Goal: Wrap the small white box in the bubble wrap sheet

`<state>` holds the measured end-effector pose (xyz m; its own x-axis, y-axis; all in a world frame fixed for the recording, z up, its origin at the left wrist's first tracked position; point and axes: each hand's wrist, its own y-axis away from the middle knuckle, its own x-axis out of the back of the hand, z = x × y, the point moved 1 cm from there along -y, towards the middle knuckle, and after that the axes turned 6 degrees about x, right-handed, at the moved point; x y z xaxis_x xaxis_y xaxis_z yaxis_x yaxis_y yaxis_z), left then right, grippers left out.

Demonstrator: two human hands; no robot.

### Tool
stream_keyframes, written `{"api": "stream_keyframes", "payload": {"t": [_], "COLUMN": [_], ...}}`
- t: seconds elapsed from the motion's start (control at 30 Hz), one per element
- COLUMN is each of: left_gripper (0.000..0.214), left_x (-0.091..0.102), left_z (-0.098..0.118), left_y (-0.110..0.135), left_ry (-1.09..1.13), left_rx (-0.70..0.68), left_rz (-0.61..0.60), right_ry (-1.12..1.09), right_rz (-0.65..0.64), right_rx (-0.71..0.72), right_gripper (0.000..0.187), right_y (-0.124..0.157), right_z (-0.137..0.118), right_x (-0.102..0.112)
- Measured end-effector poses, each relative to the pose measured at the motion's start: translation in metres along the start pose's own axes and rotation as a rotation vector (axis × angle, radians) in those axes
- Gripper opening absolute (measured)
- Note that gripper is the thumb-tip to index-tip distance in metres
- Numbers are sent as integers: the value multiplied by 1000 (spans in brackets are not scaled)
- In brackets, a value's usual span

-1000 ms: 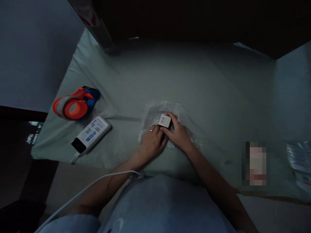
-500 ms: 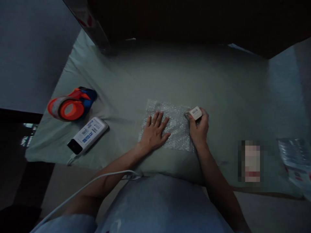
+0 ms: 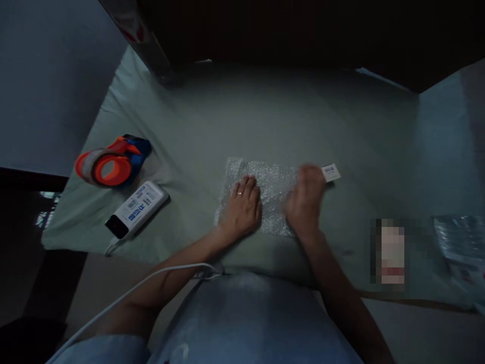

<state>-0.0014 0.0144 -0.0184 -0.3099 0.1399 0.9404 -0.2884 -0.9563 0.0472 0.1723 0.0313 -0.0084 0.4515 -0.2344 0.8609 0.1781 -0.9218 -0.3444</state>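
A sheet of bubble wrap (image 3: 273, 194) lies flat on the green cloth in front of me. On its left half rests my left hand (image 3: 242, 205), palm down, fingers laid side by side, with a ring on one finger. My right hand (image 3: 307, 199) is over the sheet's right edge, smeared by motion, so its fingers cannot be made out clearly. Just beyond its knuckles, on the right, is a small pale box (image 3: 331, 172) with a printed label, lying on the cloth.
At the left sit an orange and blue tape dispenser (image 3: 109, 164) and a white power bank (image 3: 137, 210) with a white cable (image 3: 151, 277) crossing my left arm. A pixelated item (image 3: 392, 253) and clear plastic packaging (image 3: 462, 247) lie at the right. A dark panel (image 3: 280, 35) borders the far side.
My right hand has let go of the small box, which now lies to its right, and has shifted over the bubble wrap's edge. My left hand's spread fingers have drawn together.
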Motion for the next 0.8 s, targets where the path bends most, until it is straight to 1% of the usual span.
{"api": "stream_keyframes", "payload": {"t": [0.03,0.07,0.13,0.2,0.23,0.3,0.4,0.47,0.5,0.57,0.63,0.67,0.73,0.8], "left_gripper": [43,46,50,54,57,64,72,72,72,69,66,64,63,62], "left_x": [-1,-3,-8,-10,-11,-10,-8,-4,-2,5,13,16,21,22], "left_z": [2,4,2,-5,-10,-22,-39,-47,-49,-51,-49,-48,-46,-44], "left_y": [-6,-11,-17,-16,-13,-5,5,7,7,4,0,-1,-2,1], "left_ry": [12,18,7,-15,-26,-43,-52,-31,-15,19,44,52,64,78], "left_rx": [-24,-81,-151,-160,-134,-37,130,195,209,211,215,226,282,339], "left_rz": [14,2,-27,-40,-32,9,77,130,155,199,224,233,246,246], "right_ry": [-55,-93,-114,-76,-45,20,94,98,98,124,178,189,165,117], "right_rz": [-122,-205,-322,-369,-374,-361,-311,-228,-158,33,206,239,232,209], "right_rx": [72,100,83,63,56,39,-2,19,32,22,-58,-100,-160,-210], "right_gripper": [57,57,56,58,61,67,71,66,62,58,61,67,74,70], "right_y": [3,6,13,21,25,35,49,52,52,45,33,26,13,4], "right_z": [-12,-21,-27,-19,-13,3,23,30,32,37,44,48,59,70], "right_x": [-6,-13,-24,-27,-26,-19,-7,1,4,12,18,18,15,7]}}
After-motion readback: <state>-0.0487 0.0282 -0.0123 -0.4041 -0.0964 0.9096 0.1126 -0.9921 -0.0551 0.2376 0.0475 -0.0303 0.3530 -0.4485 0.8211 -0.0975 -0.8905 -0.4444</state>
